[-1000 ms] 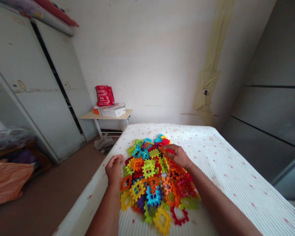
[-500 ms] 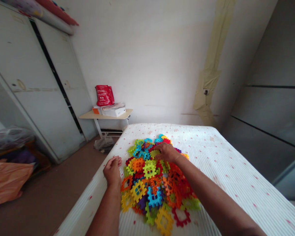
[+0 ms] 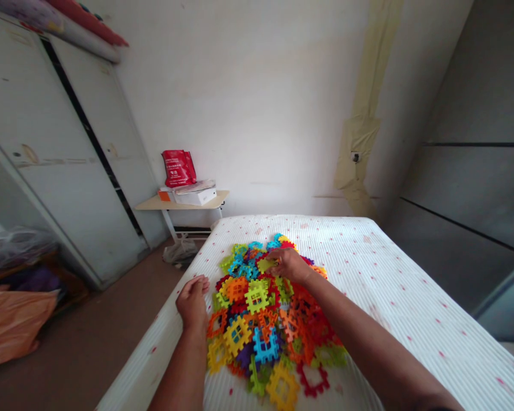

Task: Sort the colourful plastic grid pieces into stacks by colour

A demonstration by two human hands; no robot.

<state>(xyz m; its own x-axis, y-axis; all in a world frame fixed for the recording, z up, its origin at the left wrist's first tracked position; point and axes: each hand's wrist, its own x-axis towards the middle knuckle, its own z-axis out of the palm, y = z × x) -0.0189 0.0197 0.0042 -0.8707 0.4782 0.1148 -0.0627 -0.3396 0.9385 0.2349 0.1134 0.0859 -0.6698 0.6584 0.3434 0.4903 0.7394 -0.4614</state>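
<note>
A heap of bright plastic interlocking tiles in several colours lies on a white bed with red flecks. My right hand reaches over the far part of the heap, its fingers pinched on a light green tile. My left hand rests palm down on the bed at the heap's left edge, fingers loosely curled, holding nothing that I can see.
A small bedside table with a red bag and a white box stands at the far left corner of the bed. White wardrobe doors line the left wall. An orange bag lies on the brown floor.
My right hand has moved left across the heap's far part and closed on a light green tile. My left hand has barely shifted.
</note>
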